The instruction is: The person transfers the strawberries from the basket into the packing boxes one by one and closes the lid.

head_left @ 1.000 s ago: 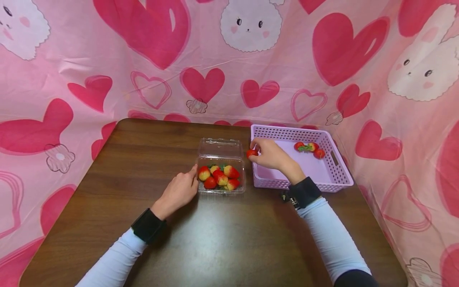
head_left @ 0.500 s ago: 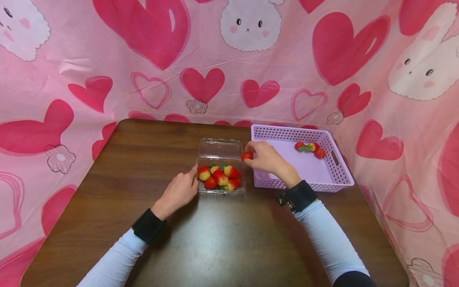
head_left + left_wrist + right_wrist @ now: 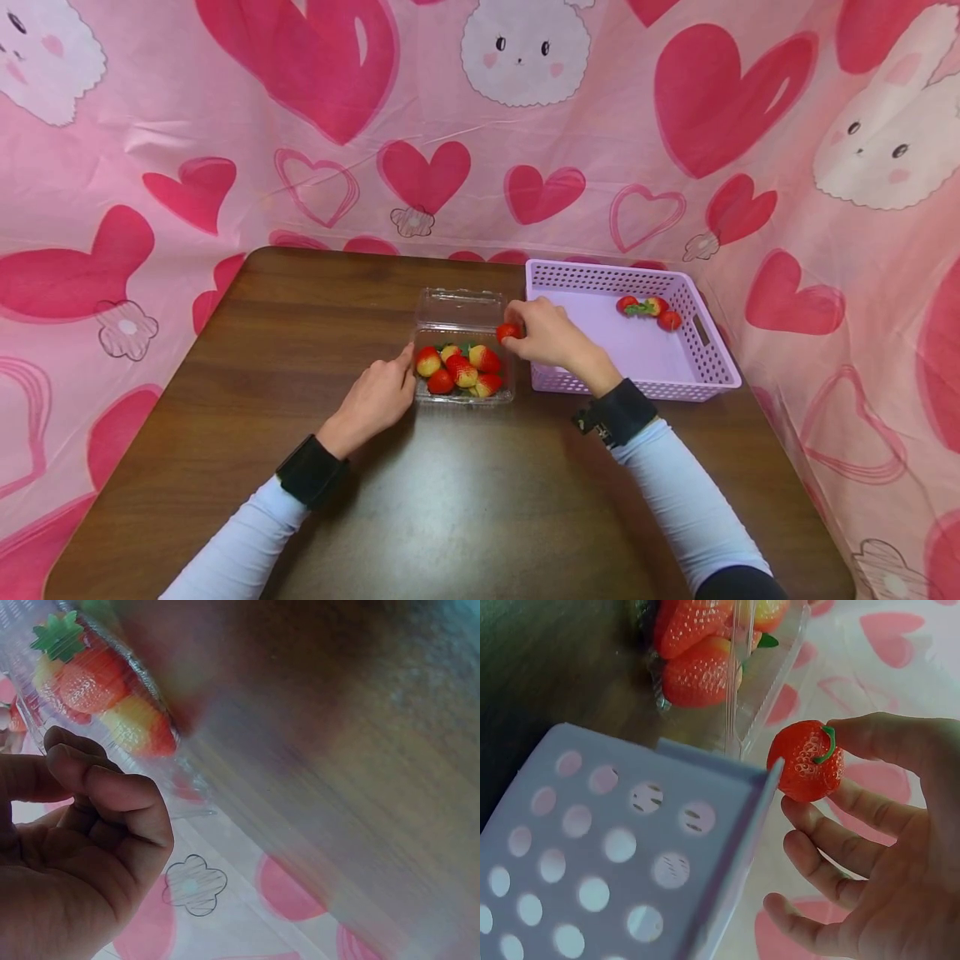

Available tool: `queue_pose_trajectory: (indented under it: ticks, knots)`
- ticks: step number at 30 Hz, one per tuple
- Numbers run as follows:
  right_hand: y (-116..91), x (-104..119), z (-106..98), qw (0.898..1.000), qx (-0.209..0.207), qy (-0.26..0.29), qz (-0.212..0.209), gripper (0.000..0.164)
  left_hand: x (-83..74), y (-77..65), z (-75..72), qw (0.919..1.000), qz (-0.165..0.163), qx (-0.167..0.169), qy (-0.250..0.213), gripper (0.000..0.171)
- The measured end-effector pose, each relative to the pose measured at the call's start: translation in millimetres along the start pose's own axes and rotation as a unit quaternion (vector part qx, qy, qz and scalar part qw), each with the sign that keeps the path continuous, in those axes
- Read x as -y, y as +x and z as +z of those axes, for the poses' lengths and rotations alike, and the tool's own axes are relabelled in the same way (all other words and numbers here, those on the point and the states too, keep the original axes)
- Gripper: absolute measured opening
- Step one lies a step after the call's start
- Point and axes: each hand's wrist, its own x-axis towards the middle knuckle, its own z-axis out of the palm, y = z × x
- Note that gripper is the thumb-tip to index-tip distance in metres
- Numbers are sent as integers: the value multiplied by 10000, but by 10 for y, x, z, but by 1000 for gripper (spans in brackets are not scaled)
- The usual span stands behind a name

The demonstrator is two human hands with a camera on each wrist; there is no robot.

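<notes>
A red strawberry (image 3: pixel 507 332) is pinched between the thumb and fingers of my right hand (image 3: pixel 551 333), above the right side of the clear plastic clamshell box (image 3: pixel 461 312). In the right wrist view, that strawberry (image 3: pixel 806 761) shows its green stem, and the lower fingers of the right hand (image 3: pixel 881 847) are spread. Several strawberries (image 3: pixel 459 371) lie in the box, whose lid stands open at the back. My left hand (image 3: pixel 375 392) rests its fingers against the box's left wall. In the left wrist view, the left hand (image 3: pixel 97 832) has bent, loose fingers beside the box.
A lilac perforated basket (image 3: pixel 633 388) stands right of the box, with several strawberries (image 3: pixel 651 308) at its far right. Its near left corner lies under my right hand. The brown table (image 3: pixel 450 500) meets a pink heart-patterned cloth (image 3: pixel 427 100) at the back.
My right hand has carried the strawberry leftward and slightly nearer, from the basket's left rim to the box's right side. My left hand has stayed at the box.
</notes>
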Motion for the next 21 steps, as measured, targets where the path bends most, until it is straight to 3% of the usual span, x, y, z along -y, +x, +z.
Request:
queue_pose_trajectory:
  ticks: [21]
  knots:
    - [17, 154, 248, 9990, 253, -357, 13, 28, -14, 8, -4, 10000, -23, -22, 53, 57]
